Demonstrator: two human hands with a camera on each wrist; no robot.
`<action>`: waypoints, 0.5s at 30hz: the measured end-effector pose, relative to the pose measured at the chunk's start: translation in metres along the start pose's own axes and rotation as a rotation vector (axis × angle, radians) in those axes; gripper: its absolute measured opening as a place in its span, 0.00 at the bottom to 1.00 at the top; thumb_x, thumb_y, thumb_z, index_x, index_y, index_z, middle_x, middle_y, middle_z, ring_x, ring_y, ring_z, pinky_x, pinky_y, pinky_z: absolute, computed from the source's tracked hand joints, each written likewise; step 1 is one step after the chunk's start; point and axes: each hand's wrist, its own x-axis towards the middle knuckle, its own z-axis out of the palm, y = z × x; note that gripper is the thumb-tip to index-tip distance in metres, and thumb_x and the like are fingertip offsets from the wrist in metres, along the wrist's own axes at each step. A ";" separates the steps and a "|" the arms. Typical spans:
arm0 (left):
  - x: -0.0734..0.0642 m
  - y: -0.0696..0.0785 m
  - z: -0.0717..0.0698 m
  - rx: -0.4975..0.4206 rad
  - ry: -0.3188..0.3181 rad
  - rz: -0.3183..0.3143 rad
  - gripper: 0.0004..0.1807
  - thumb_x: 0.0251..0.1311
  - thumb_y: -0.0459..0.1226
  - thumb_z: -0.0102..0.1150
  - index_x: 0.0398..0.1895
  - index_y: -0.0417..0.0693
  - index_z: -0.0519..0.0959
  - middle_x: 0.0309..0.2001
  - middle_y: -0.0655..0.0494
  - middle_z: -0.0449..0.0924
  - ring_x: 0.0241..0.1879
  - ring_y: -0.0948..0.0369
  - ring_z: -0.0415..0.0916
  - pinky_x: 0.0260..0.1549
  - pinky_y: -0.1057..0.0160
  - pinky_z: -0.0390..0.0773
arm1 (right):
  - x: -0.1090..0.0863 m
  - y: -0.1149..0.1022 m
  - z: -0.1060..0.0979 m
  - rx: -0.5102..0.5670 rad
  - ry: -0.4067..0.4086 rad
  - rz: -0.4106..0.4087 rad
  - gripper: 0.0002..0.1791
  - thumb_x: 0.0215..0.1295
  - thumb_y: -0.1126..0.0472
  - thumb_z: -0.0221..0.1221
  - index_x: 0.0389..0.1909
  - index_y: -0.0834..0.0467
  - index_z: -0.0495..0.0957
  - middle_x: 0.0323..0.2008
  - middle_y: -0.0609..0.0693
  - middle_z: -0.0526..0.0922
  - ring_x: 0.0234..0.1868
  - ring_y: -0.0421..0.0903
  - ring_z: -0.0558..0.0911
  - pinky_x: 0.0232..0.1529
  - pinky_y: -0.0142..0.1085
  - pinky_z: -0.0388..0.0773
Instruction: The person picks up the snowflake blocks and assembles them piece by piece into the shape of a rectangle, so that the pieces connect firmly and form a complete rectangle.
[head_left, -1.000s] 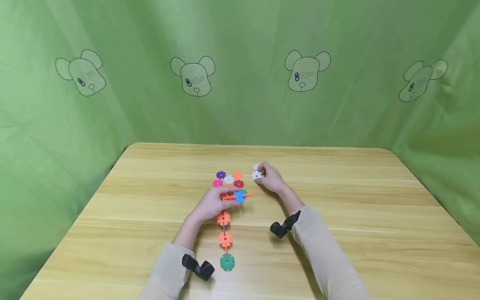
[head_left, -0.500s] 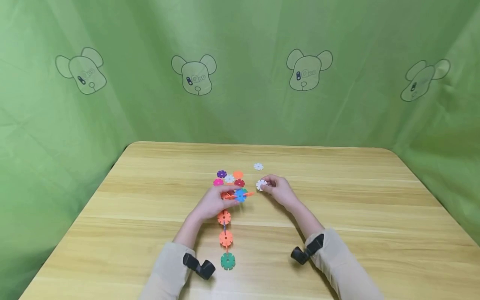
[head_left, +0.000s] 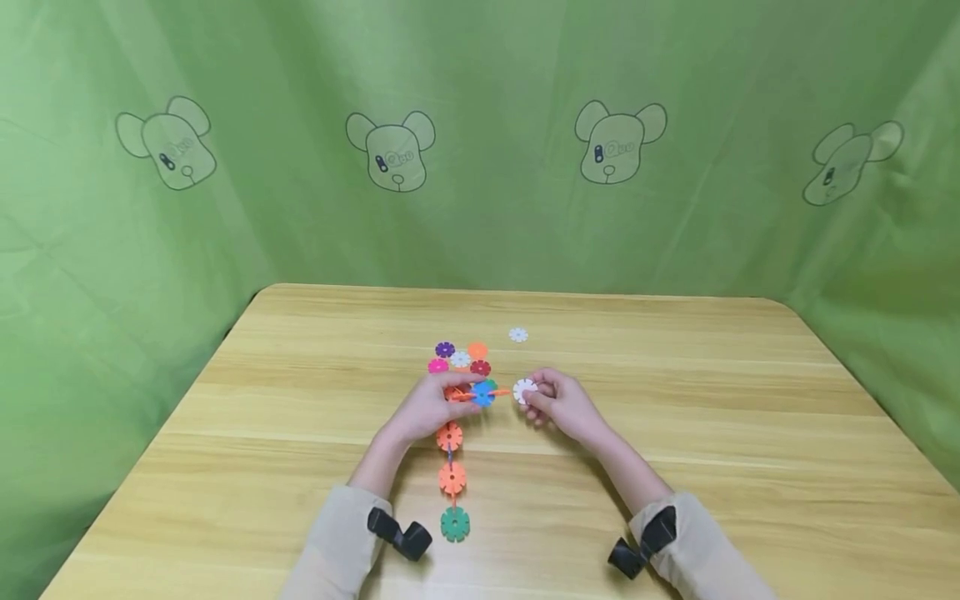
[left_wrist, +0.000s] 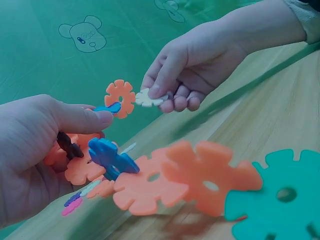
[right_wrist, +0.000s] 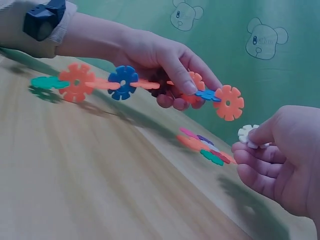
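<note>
A beige left sleeve [head_left: 330, 542] and a beige right sleeve [head_left: 712, 554] are worn, both finished in plain, lightly creased cuffs [head_left: 357, 500]. A left strap [head_left: 383, 523] and a right strap [head_left: 660, 529], both black, are fastened at the cuffs. On them a left camera [head_left: 413, 542] and a right camera [head_left: 627, 559] are mounted, black too, in small, stubby housings. The left hand [head_left: 422, 406] and the right hand [head_left: 564, 406] are left bare.

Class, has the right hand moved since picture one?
Yes: in the head view, the right hand moved nearer the viewer, away from the loose white disc.
</note>
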 end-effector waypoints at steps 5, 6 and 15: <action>-0.001 -0.001 0.000 0.014 -0.001 -0.007 0.24 0.55 0.35 0.63 0.57 0.44 0.75 0.55 0.52 0.75 0.54 0.56 0.70 0.49 0.55 0.71 | -0.007 -0.001 -0.001 -0.002 0.017 -0.012 0.17 0.64 0.71 0.53 0.52 0.73 0.66 0.30 0.62 0.80 0.26 0.47 0.78 0.27 0.34 0.78; -0.001 -0.001 0.000 0.019 -0.002 -0.012 0.24 0.55 0.36 0.63 0.57 0.45 0.75 0.55 0.53 0.75 0.54 0.56 0.69 0.50 0.55 0.70 | -0.007 -0.001 -0.002 -0.001 0.026 -0.014 0.18 0.64 0.71 0.53 0.53 0.73 0.66 0.30 0.63 0.80 0.26 0.47 0.78 0.27 0.34 0.78; 0.000 -0.001 0.001 0.017 0.002 -0.012 0.22 0.54 0.37 0.64 0.55 0.48 0.77 0.55 0.52 0.75 0.52 0.55 0.71 0.46 0.57 0.72 | -0.011 -0.012 0.001 0.033 0.067 -0.037 0.20 0.63 0.71 0.54 0.55 0.71 0.66 0.31 0.66 0.79 0.26 0.52 0.78 0.25 0.33 0.78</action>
